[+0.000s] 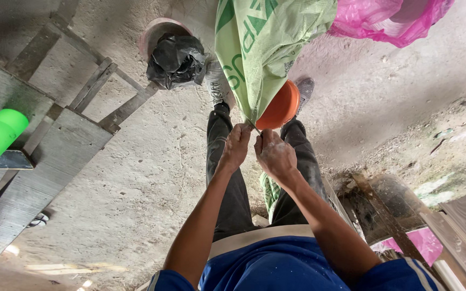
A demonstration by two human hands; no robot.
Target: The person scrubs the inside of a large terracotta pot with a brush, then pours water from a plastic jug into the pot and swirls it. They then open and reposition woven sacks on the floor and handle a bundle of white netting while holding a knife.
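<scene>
Hands: left hand (237,144), right hand (272,153) fingers clamped on green sack (257,48) corner | orange bowl (281,106) behind

both arms outstretched, left hand (237,144), right hand (274,155) pinched shut.

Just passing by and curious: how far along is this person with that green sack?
Done: the green sack is lifted, its corner over the orange bowl. In hand: left hand and right hand both pinch that corner. Left: nothing visibly pours yet; whether the corner is open is unclear.

Building site: rough concrete floor (136,178), timber planks (49,156), rubble.
</scene>
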